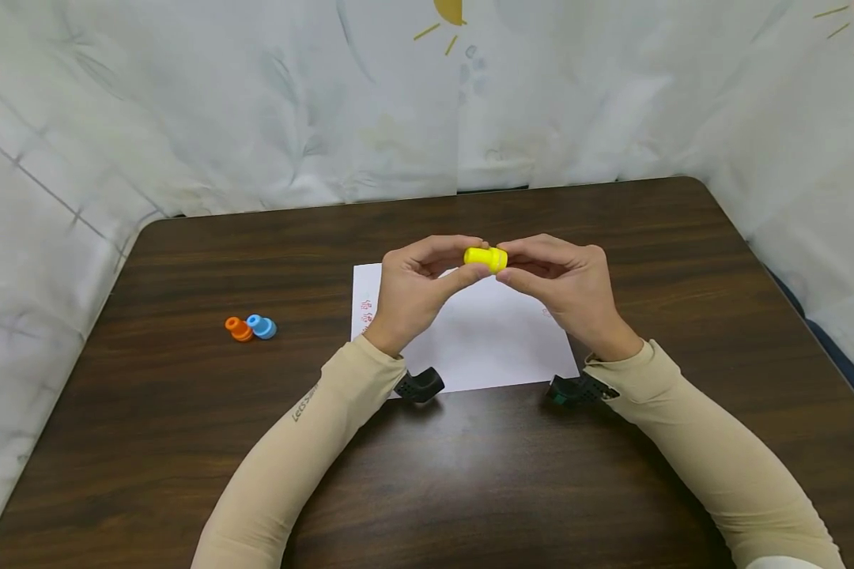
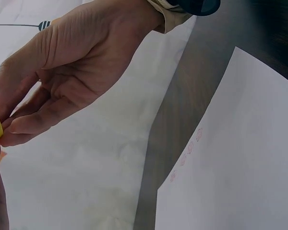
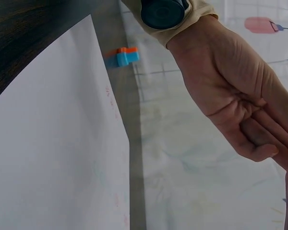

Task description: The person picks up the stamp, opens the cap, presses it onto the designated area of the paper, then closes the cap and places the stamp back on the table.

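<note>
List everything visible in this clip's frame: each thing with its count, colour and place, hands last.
Small yellow plastic barrel-shaped piece: one, yellow, held above the paper between the fingertips of both hands.
Small orange plastic spool-shaped piece: one, orange, on the table's left part, touching the blue one.
Small blue plastic spool-shaped piece: one, blue, right beside the orange one.
White paper sheet: one, white with faint red marks at its left edge, flat at table centre.
Dark brown wooden table: one, dark brown.
White patterned cloth backdrop: white, behind and beside the table.
Left hand: pinches the yellow piece's left end.
Right hand: pinches its right end.
</note>
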`<state>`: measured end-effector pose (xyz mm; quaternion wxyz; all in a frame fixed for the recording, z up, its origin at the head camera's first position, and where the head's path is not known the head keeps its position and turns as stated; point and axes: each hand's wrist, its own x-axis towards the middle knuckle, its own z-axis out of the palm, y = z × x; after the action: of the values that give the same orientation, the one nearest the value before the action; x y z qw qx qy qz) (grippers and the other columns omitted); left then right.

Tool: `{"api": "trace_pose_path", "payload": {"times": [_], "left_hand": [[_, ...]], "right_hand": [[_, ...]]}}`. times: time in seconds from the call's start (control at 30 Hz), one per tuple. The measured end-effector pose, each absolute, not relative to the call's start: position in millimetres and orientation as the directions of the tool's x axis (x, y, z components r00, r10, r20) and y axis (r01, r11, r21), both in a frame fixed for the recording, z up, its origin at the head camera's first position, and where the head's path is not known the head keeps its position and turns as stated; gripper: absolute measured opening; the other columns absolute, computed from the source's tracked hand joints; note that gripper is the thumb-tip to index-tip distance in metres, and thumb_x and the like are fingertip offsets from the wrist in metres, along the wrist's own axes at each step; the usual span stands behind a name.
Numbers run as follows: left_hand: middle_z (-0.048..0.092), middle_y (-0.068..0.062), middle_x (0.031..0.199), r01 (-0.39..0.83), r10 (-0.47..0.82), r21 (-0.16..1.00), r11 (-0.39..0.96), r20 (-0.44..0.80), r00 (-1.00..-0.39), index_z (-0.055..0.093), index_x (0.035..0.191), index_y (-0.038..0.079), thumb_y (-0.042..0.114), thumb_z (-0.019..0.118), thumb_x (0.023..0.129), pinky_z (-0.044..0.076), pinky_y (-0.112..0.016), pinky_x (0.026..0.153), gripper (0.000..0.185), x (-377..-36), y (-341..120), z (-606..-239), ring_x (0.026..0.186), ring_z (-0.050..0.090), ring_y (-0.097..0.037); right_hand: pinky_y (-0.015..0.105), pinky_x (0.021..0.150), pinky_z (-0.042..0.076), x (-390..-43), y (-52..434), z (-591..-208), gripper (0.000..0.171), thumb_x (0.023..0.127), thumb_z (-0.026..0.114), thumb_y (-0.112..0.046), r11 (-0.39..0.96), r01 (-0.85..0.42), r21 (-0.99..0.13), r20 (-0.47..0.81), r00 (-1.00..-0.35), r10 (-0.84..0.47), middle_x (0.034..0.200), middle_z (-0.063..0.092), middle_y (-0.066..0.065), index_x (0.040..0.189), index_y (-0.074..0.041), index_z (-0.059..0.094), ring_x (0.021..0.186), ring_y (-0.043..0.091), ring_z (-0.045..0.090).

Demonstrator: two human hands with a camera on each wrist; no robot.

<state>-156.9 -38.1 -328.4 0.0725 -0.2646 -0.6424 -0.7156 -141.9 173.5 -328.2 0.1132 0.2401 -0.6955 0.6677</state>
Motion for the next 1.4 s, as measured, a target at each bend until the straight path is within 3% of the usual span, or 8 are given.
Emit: {"api": "trace_pose_path", "payload": {"times": [0.27,0.8,1.0,1.4], "left_hand": [[0.074,-0.029,0.114,0.457,0.224,0.878,-0.143,0.479,-0.849,0.073,0.114,-0.008,-0.007,0.081,0.083,0.063,-0.040,0.096,0.032,-155.9,-37.1,-328.3,0.098,0.077,-0.011],[0.078,-0.015,0.113,0.413,0.210,0.901,-0.132,0.432,-0.877,0.074,0.117,-0.003,-0.002,0.082,0.085,0.065,-0.038,0.089,0.033,-154.5,-38.7,-327.7,0.094,0.077,-0.012],[0.076,-0.021,0.117,0.404,0.205,0.904,-0.141,0.426,-0.881,0.073,0.119,-0.005,-0.004,0.080,0.086,0.065,-0.039,0.090,0.034,-153.6,-38.9,-325.0,0.097,0.077,-0.010],[0.079,0.005,0.106,0.333,0.174,0.932,-0.141,0.354,-0.919,0.073,0.124,0.001,0.005,0.079,0.089,0.064,-0.035,0.093,0.035,-157.6,-42.2,-324.4,0.095,0.077,-0.013]], "right_hand": [[0.023,0.084,0.064,-140.5,173.0,-327.8,0.032,0.083,0.082,0.004,0.001,-0.491,-0.871,0.483,-0.858,-0.177,0.104,0.079,-0.005,0.113,0.010,0.075,0.093,0.013,0.075],[0.025,0.086,0.064,-140.9,174.0,-326.5,0.034,0.083,0.083,0.004,-0.023,-0.479,-0.878,0.474,-0.862,-0.181,0.105,0.079,-0.005,0.115,0.010,0.074,0.094,0.013,0.076],[0.024,0.085,0.064,-140.2,175.9,-324.2,0.033,0.083,0.082,0.003,-0.009,-0.488,-0.873,0.481,-0.859,-0.176,0.105,0.079,-0.006,0.115,0.010,0.074,0.093,0.012,0.076],[0.023,0.084,0.064,-140.1,178.7,-319.4,0.031,0.084,0.081,0.005,-0.045,-0.490,-0.871,0.490,-0.854,-0.174,0.102,0.079,-0.003,0.114,0.010,0.074,0.090,0.013,0.076]]}}
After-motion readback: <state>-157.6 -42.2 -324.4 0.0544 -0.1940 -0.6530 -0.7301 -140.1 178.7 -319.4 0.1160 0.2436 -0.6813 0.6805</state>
